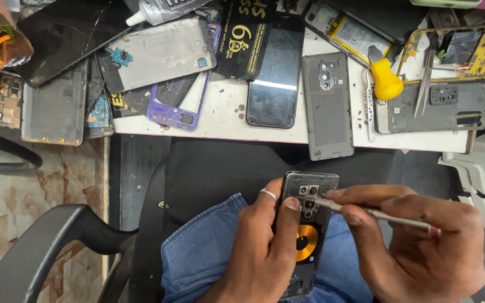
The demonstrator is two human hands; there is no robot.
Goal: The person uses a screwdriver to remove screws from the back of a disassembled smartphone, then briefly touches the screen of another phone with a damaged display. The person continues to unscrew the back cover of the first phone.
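At the top of the white table (220,120), a black packet (249,39) with gold print lies between a grey phone frame (161,53) and a dark phone (276,73). A white tube (155,10) with a dark label pokes in above them. Over my lap, my left hand (262,247) wraps tightly around an opened phone (309,224), thumb pressed beside its camera block; an orange coil shows on its back. My right hand (422,247) pinches a thin metal tool (377,213) between curled fingers, its tip touching the camera area.
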